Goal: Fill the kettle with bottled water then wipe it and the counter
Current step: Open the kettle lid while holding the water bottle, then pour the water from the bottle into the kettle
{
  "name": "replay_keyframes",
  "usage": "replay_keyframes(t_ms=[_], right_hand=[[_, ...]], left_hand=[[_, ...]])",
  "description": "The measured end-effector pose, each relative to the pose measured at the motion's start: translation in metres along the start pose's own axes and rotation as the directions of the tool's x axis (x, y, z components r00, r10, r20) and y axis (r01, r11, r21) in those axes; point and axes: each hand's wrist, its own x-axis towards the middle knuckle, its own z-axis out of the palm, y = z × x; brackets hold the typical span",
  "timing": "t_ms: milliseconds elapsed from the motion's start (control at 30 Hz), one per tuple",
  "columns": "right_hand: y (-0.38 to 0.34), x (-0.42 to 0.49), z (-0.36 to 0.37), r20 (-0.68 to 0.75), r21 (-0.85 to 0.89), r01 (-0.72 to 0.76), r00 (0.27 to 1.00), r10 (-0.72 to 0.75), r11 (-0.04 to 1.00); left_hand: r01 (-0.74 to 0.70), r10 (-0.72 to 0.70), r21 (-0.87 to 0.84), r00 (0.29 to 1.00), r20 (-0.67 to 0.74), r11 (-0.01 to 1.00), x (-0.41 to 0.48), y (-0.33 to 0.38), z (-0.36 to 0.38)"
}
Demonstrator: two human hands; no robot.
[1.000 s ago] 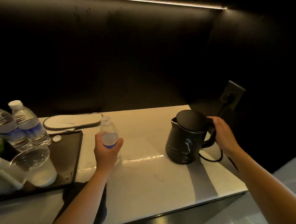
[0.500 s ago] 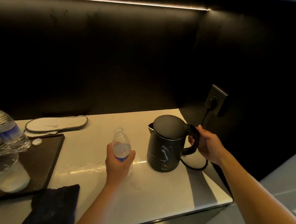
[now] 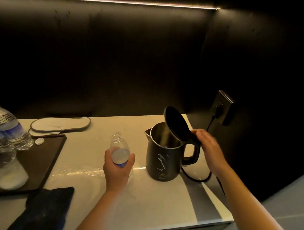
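The black kettle (image 3: 160,160) stands on the pale counter (image 3: 152,202) with its lid (image 3: 176,125) swung up, showing the metal inside. My right hand (image 3: 209,147) sits on the top of the kettle's handle, by the lid hinge. My left hand (image 3: 117,171) holds an uncapped, partly filled water bottle (image 3: 119,148) upright, just left of the kettle. A dark folded cloth (image 3: 40,214) lies at the counter's front left. A thin puddle of water (image 3: 80,171) glistens on the counter left of the bottle.
A black tray (image 3: 49,155) at the left carries two capped water bottles (image 3: 9,127), a loose white cap (image 3: 39,141) and an upturned glass (image 3: 6,171). The kettle's cord (image 3: 195,177) loops to a wall socket (image 3: 221,107). Flat slippers (image 3: 60,124) lie at the back.
The kettle's lid has swung open, and my right hand has moved from the handle's side to its top. The view has shifted right; my left hand keeps the bottle upright.
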Motion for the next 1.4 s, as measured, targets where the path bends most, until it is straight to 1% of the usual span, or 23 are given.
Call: replay_keyframes(t_ms=[67,167,233,267,400,467,567,633,733,833,933,1000,1033,1167,1267,1400], right_hand=[[-0.011,-0.003,0.008,0.042,-0.097,0.103,0.994,-0.099,0.990],[-0.017,-0.006,0.019,0.124,-0.290,0.191,0.979,-0.161,0.938],[-0.016,-0.004,0.025,0.107,-0.449,0.240,0.971,-0.215,0.861],[-0.014,-0.002,0.028,0.080,-0.466,0.248,0.968,-0.239,0.849],[-0.009,-0.001,0.034,-0.021,-0.371,0.240,0.964,-0.266,0.897],[-0.008,-0.002,0.036,-0.058,-0.291,0.230,0.965,-0.257,0.929],[-0.010,-0.003,0.040,-0.129,-0.192,0.218,0.961,-0.245,0.957],[-0.010,-0.003,0.042,-0.192,-0.104,0.197,0.958,-0.214,0.975],[-0.010,-0.004,0.042,-0.235,0.005,0.171,0.958,-0.165,0.985],[-0.011,-0.005,0.042,-0.216,-0.004,0.178,0.961,-0.175,0.984],[-0.012,-0.006,0.041,-0.205,-0.008,0.175,0.963,-0.173,0.985],[-0.013,-0.005,0.041,-0.198,-0.005,0.178,0.964,-0.175,0.984],[-0.013,-0.005,0.041,-0.197,-0.001,0.177,0.965,-0.174,0.984],[-0.011,-0.003,0.040,-0.192,0.005,0.179,0.966,-0.175,0.984],[-0.014,-0.004,0.040,-0.190,0.000,0.175,0.967,-0.172,0.984],[-0.011,-0.003,0.040,-0.189,-0.026,0.180,0.965,-0.181,0.983]], left_hand=[[-0.031,0.030,-0.016,0.999,-0.009,0.999,0.002,0.004,0.001],[-0.051,0.052,-0.037,0.999,0.009,0.998,0.006,0.014,0.000],[-0.057,0.058,-0.041,0.998,0.034,0.998,0.008,0.020,-0.002],[-0.066,0.068,-0.040,0.997,0.048,0.997,0.009,0.022,-0.003],[-0.103,0.109,-0.054,0.988,0.112,0.993,0.013,0.034,-0.009],[-0.120,0.127,-0.053,0.980,0.154,0.991,0.015,0.042,-0.012],[-0.156,0.150,0.004,0.952,0.266,0.988,0.025,0.055,-0.018],[-0.199,0.169,0.037,0.906,0.389,0.979,0.034,0.062,-0.024],[-0.261,0.166,0.082,0.796,0.581,0.962,0.050,0.078,-0.034],[-0.357,0.109,0.199,0.682,0.723,0.912,0.068,0.099,-0.042],[-0.449,0.029,0.288,0.578,0.816,0.846,0.089,0.113,-0.047],[-0.498,-0.048,0.345,0.516,0.855,0.796,0.097,0.123,-0.047],[-0.517,-0.083,0.371,0.497,0.864,0.771,0.100,0.129,-0.047],[-0.561,-0.200,0.459,0.461,0.864,0.688,0.109,0.147,-0.045],[-0.650,-0.287,0.501,0.414,0.864,0.571,0.118,0.155,-0.044],[-0.735,-0.339,0.503,0.379,0.861,0.455,0.122,0.171,-0.040]])
